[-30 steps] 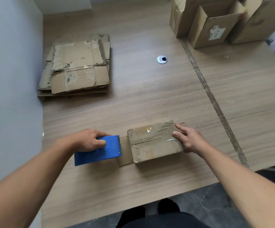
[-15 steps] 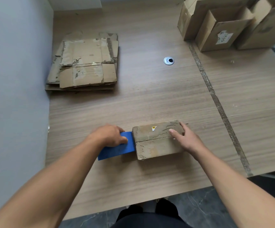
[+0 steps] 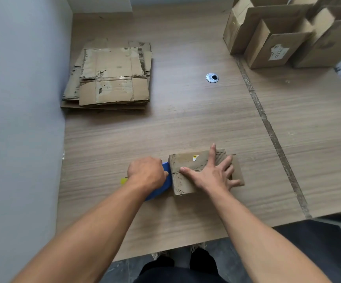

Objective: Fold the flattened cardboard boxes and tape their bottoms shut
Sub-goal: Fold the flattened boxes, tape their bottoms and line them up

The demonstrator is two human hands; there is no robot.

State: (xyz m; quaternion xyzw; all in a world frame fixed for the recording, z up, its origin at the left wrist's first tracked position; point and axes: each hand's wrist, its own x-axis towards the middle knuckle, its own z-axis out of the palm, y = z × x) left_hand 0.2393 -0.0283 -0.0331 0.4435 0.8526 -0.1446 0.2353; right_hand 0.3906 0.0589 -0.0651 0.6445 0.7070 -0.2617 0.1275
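cardboard box [image 3: 183, 161], already folded into shape, lies with its closed flaps facing up near the front edge of the table [image 3: 186, 123], roughly midway along that edge. a seam runs across its top from the left end, and a small yellow-and-white sticker sits near its far side. the right hand [image 3: 210, 176] lies flat on top of the box, fingers straight and spread wide, thumb pointing left along the seam, clasping nothing. the left hand [image 3: 146, 172] is curled tight around a blue tape dispenser [image 3: 159, 190], whose front end touches the left end of the box; a small yellow part pokes out beside the wrist. whether tape already lies on the seam cannot be told. toward the far left corner a stack of flattened boxes [image 3: 112, 78] rests against the grey wall [image 3: 22, 99]. a round metal cable hole [image 3: 212, 77] sits further back, near the middle of the table. several open boxes [image 3: 277, 43] stand upright at the far right corner, one bearing a white label [image 3: 278, 52]. a dark strip [image 3: 267, 123] crosses the table from far edge to front edge on the right. below the front edge are dark floor [image 3: 308, 252] and the person's dark trousers.
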